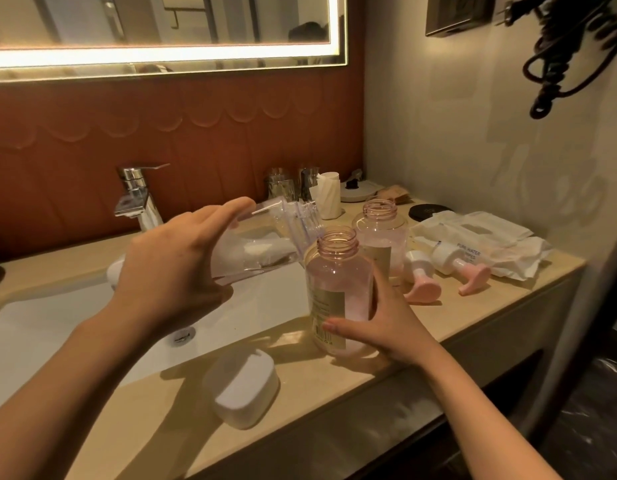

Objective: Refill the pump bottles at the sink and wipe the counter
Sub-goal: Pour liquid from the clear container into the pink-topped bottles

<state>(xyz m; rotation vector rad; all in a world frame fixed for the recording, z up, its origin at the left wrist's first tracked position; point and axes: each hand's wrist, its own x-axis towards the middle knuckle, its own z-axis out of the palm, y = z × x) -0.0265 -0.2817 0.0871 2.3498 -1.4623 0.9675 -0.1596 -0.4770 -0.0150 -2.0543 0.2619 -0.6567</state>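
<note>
My left hand (177, 258) grips a clear plastic bottle (265, 237), tilted so its mouth points down at the open neck of a pink pump bottle (338, 289). That pink bottle stands on the beige counter (334, 410) beside the sink (58, 323), and my right hand (379, 323) holds it around its lower half. A second pink bottle (381, 230) stands open behind it. Two pink-and-white pump heads (421, 282) (463, 268) lie on the counter to the right.
A chrome tap (137, 199) rises behind the sink. A white soap dish (241, 386) sits near the front edge. Wipe packets (480, 237), a black lid (426, 211), glasses and a white cup (329, 195) crowd the back right. A coiled black cord (559, 57) hangs on the wall.
</note>
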